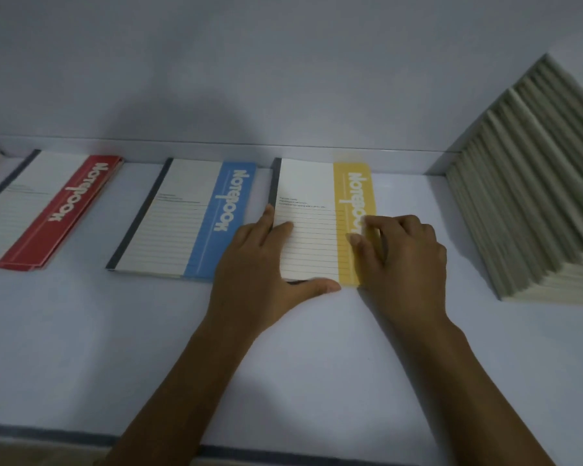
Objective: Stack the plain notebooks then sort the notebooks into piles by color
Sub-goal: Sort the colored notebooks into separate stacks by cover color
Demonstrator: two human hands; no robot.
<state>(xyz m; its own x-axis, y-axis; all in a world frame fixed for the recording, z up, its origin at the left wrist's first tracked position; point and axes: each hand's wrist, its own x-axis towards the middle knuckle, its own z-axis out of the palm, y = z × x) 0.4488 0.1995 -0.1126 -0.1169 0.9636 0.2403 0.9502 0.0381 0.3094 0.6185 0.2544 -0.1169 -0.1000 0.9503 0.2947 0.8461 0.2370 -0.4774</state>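
Since the near half of the pale desk (pixel 317 371) shows only our two forearms, we start at the hands in the middle of the frame. The left grip (pixel 253 264) lies open, fingers straight along the dark spine side of the yellow notebook (pixel 312 240) and thumb stretched along its near edge. The right grip (pixel 408 260) has bent fingers set on the yellow band at the right edge; its thumb is hidden, so we cannot tell whether it pinches that edge or only presses on it. That notebook lies flat just right of centre, spine to the left. We judge it light and thin, with a soft card cover that would bend if lifted by one corner and slide easily on the smooth desk. The better hold is therefore at the two long edges, or at the bound spine, where it should be stiffest. Close on its left lies the blue notebook (pixel 182 227), the gap partly covered by our left hand, and further left the red notebook (pixel 48 210), which looks like more than one copy, slightly offset. At the right of the frame the tall, slanting stack of plain notebooks (pixel 525 196) stands apart; we think a careless sweep of the right arm could topple it. Behind everything runs the bare wall (pixel 283 62).
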